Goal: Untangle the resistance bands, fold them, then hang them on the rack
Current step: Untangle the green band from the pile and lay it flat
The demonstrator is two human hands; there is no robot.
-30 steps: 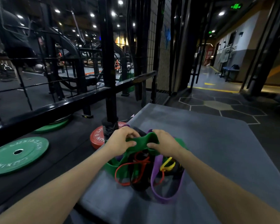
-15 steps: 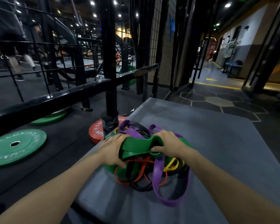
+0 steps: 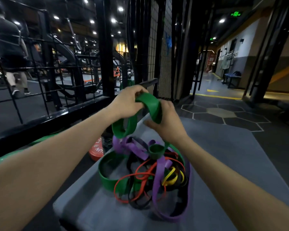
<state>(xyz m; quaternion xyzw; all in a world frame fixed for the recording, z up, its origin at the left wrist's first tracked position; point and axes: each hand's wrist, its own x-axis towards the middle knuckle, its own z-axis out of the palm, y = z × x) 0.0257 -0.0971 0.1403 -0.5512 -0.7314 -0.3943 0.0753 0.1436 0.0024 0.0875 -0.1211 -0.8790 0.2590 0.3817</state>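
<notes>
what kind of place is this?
Almost certainly a gym: a round red rubber weight plate on the floor, black steel racks and machines behind, and tangled coloured rubber resistance bands on a grey padded platform.

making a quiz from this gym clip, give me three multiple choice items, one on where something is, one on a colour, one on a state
1. Where does the tangled pile of rubber resistance bands lie?
A. on the grey padded mat
B. on the black rail
C. on a bench

2. What colour is the wide band held up by both hands?
A. yellow
B. green
C. red

3. What state is the thin red band in?
A. hung on a rack
B. folded flat
C. tangled in the pile

Answers:
1 A: the pile rests on the grey padded mat.
2 B: the left hand and right hand grip the wide green band.
3 C: it loops through the other bands.
</notes>
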